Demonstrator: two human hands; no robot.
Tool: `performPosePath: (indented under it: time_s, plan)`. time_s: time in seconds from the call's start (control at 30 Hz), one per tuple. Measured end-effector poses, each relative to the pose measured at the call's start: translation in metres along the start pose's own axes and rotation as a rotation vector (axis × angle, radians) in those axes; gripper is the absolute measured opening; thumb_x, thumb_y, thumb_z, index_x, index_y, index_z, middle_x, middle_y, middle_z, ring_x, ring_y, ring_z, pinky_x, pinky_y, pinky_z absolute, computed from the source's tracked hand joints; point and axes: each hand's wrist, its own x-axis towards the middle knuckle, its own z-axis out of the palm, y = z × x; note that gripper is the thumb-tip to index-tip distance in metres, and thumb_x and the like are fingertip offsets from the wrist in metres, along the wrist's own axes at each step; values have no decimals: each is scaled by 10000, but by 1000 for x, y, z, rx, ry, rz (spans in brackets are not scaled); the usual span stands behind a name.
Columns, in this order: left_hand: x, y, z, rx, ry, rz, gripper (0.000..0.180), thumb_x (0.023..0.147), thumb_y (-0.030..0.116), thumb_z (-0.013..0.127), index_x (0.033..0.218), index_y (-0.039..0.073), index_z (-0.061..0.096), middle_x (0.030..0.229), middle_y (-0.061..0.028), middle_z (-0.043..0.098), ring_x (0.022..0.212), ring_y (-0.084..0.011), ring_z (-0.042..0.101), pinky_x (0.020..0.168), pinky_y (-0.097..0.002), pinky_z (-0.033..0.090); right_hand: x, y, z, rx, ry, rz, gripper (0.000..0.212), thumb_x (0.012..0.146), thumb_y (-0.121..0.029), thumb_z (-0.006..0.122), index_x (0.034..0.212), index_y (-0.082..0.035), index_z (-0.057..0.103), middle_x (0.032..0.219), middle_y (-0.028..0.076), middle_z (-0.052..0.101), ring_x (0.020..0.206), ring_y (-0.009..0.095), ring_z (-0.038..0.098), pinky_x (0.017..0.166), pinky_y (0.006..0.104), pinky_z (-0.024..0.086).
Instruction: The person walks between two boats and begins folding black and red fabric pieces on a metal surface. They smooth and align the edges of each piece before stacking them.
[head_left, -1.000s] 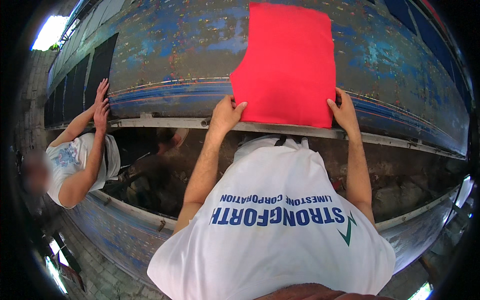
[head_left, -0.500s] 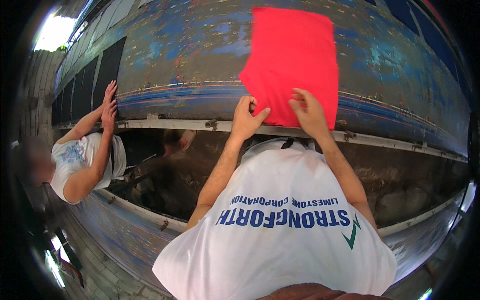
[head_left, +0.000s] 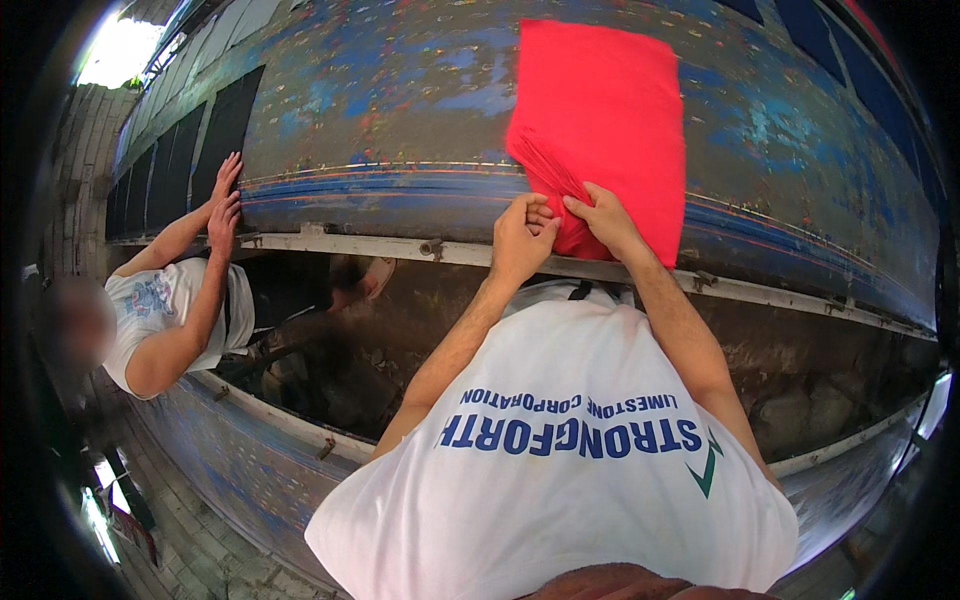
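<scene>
A bright red cloth [head_left: 625, 110] lies on the long paint-stained table in front of me, its near edge at the table's rim. Close to its near left corner, my left hand [head_left: 523, 238] is curled, with thumb and fingers pinching the cloth's edge. My right hand [head_left: 606, 222] is just to the right, thumb and fingers closed on a gathered part of the same cloth. Between the hands and the far left edge, the cloth shows fanned lines; whether these are creases or layered edges I cannot tell.
The table [head_left: 400, 130] has a pale metal rail [head_left: 390, 246] with small fittings along its near edge. At left, a co-worker [head_left: 180, 310] rests both hands by black panels [head_left: 225, 125]. Dark blue panels [head_left: 805, 40] lie far right. A second table [head_left: 240, 460] stands behind me.
My right hand has come left and closed on the cloth; my left hand has shifted slightly right. The cloth's left side has bunched into fanned lines.
</scene>
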Motion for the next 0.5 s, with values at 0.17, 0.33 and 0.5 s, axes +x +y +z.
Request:
performPosePath:
  time_s: [0.17, 0.33, 0.5]
  plan:
    - [2, 3, -3, 248, 13, 95, 291, 867, 63, 868, 1103, -28, 725, 952, -132, 755, 774, -177, 737, 700, -325, 610, 0, 3, 1, 111, -42, 12, 590, 1040, -337, 754, 1370, 129, 605, 1262, 181, 725, 1188, 184, 635, 1044, 349, 497]
    - [10, 0, -10, 408, -6, 196, 173, 902, 97, 820, 1005, -27, 759, 836, -158, 760, 721, -247, 754, 694, -352, 609, -1, 8, 2, 53, -119, 0, 519, 1040, -362, 753, 1267, 97, 671, 1149, 149, 757, 1076, 172, 659, 960, 359, 529]
    - [14, -8, -19, 318, -24, 133, 155, 945, 104, 780, 1008, -37, 780, 837, -156, 792, 764, -204, 778, 699, -347, 618, -5, 4, 1, -10, -88, 2, 505, 1037, -360, 761, 1266, 82, 679, 1140, 144, 770, 1064, 174, 676, 934, 364, 543]
